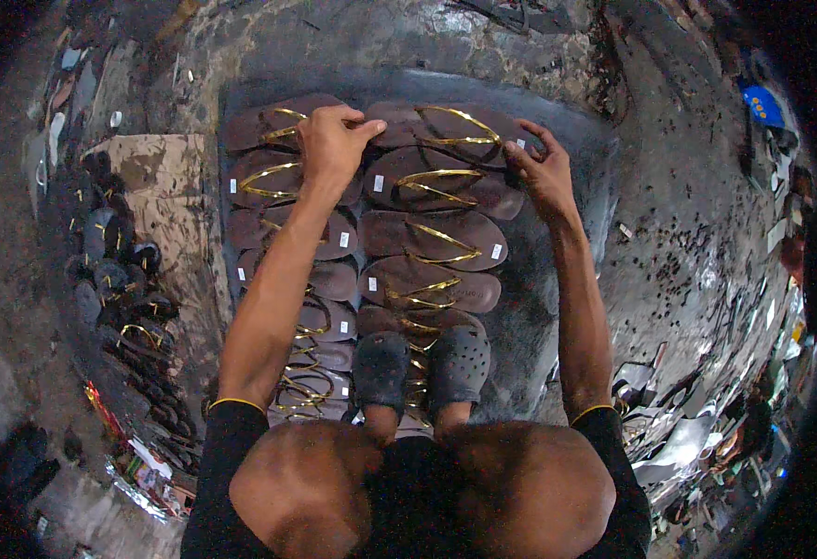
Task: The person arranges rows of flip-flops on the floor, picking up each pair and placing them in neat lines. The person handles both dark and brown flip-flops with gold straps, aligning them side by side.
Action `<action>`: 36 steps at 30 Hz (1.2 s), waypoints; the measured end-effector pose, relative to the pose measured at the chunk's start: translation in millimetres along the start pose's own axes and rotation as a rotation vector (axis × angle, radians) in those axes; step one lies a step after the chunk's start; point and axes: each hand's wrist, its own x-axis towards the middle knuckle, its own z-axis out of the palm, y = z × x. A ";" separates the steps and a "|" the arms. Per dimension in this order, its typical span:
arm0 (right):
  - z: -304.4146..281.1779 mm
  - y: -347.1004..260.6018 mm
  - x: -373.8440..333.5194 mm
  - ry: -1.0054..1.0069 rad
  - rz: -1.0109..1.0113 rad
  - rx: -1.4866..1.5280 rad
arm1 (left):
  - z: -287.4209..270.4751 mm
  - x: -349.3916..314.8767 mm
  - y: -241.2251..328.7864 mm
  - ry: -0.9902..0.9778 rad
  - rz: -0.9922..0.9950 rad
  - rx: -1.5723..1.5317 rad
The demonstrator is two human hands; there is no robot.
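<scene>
A dark brown flip-flop [399, 126] with gold straps tops the right-hand row laid out before me. My right hand [545, 172] grips its right end, thumb and forefinger on either side of a small white label [521, 145]. At its left end, my left hand [334, 142] is closed, thumb lying against the sole; part of the grip is hidden. Just left of that hand, another brown flip-flop [245, 130] heads the left-hand row. Below, similar flip-flops [441, 233] lie in two rows, several with white labels.
A dark sheet [539, 307] lies under the rows. My feet in dark clogs [460, 363] stand over the lower flip-flops. To the left are brown cardboard [162, 186] and a heap of dark footwear [110, 270]. Scraps [688, 438] litter the right; a blue object [762, 105] lies far right.
</scene>
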 end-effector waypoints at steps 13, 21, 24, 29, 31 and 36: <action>-10.3 -4.6 25.4 0.047 -0.642 -1.046 | 4.4 45.3 9.4 -0.623 0.329 -0.181; 6.4 -14.6 27.3 -0.314 -0.587 -1.128 | 32.4 20.8 33.9 -0.392 0.290 0.098; 8.6 1.8 19.7 -0.275 -0.545 -1.155 | 15.4 23.9 5.0 -0.569 0.339 -0.193; 16.8 2.7 -1.7 -0.089 -0.538 -1.203 | 10.4 17.8 12.6 -0.491 0.248 -0.138; 8.7 -1.8 -4.2 -0.011 -0.545 -1.214 | 23.3 22.8 36.2 -0.494 0.088 -0.108; 13.1 -10.3 -22.2 0.134 -0.254 -1.321 | 31.1 5.7 4.1 -0.316 0.274 -0.154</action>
